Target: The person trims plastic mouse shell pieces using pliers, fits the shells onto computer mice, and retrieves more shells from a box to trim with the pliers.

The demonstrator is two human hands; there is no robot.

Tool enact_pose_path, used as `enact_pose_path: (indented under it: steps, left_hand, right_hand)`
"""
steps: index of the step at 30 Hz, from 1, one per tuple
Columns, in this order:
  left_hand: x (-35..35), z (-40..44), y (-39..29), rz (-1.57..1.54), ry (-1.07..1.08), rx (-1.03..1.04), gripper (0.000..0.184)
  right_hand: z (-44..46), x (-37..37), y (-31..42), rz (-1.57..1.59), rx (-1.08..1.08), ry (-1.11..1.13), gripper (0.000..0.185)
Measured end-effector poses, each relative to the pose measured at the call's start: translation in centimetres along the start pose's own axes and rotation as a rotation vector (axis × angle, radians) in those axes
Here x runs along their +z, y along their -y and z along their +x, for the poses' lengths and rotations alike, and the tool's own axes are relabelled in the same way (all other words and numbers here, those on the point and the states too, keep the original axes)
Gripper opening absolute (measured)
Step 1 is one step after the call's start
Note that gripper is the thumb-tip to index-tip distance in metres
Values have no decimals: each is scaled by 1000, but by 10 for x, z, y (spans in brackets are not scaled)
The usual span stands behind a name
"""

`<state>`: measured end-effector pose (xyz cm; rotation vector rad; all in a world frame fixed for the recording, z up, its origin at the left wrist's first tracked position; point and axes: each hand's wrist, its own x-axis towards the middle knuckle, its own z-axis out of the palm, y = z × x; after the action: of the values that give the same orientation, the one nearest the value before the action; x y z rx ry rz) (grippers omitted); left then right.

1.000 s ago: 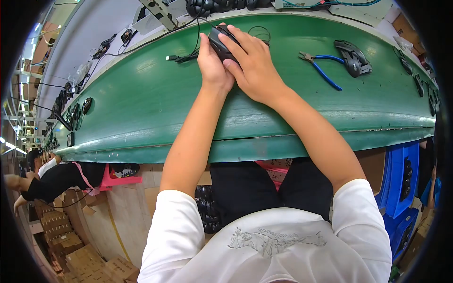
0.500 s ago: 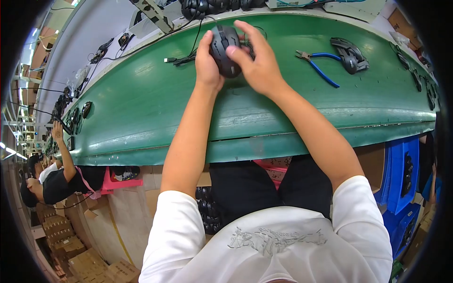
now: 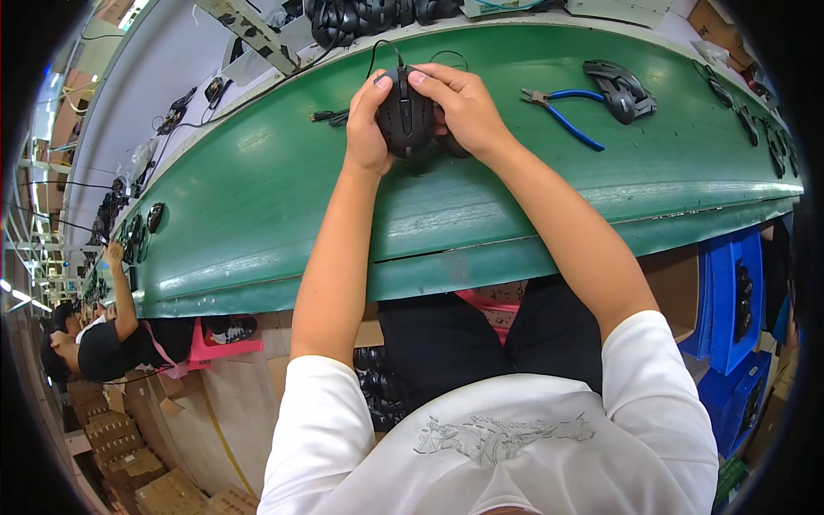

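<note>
A black computer mouse [image 3: 406, 118] is held between both hands above the green bench mat, its cable end pointing away from me. My left hand [image 3: 369, 127] wraps its left side, thumb near the front of the left button. From the other side my right hand [image 3: 463, 112] grips it, with the thumb on the right button and the other fingers partly hidden. Another dark rounded piece [image 3: 452, 146] shows beneath the right hand; I cannot tell what it is. The mouse's cable plug [image 3: 324, 117] lies on the mat to the left.
Blue-handled cutting pliers [image 3: 562, 116] lie right of my hands, beside black mouse shell parts [image 3: 621, 90]. More black mice [image 3: 343, 19] stand along the back ledge. Blue crates [image 3: 730, 300] are below the bench at right. A co-worker [image 3: 112, 343] sits far left along the bench [image 3: 257, 215].
The mouse has turned from tilted to nearly upright in view, top facing me. My right hand has come down, its thumb now at the front of the right button. The view has shifted slightly.
</note>
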<state>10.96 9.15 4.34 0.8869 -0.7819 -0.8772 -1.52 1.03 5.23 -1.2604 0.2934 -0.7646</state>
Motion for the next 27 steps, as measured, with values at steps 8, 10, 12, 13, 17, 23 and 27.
enact_pose_path:
  steps: [8,10,12,13,17,23,27]
  left_hand:
    - [-8,5,2,70,-82,14,40]
    - [-1,2,-5,7,-96,-14,41]
    - [15,-3,-18,-122,-122,-69,44]
    - [18,-5,-21,-187,-135,-97,45]
    - [7,2,-15,-278,-267,-50,55]
    - [-8,6,-1,-268,-453,-68,62]
    - [-26,4,4,-428,-208,-59,60]
  right_hand:
    - [3,6,-16,-233,-291,10,41]
    - [1,6,-19,-302,-313,19,45]
    - [-4,8,-21,-443,-354,35,54]
    - [-5,9,-21,-513,-376,44,58]
    - [-7,10,-23,-800,-587,12,63]
    - [-16,18,-18,-976,-267,89,65]
    - [-15,18,-27,-1030,-412,86,67]
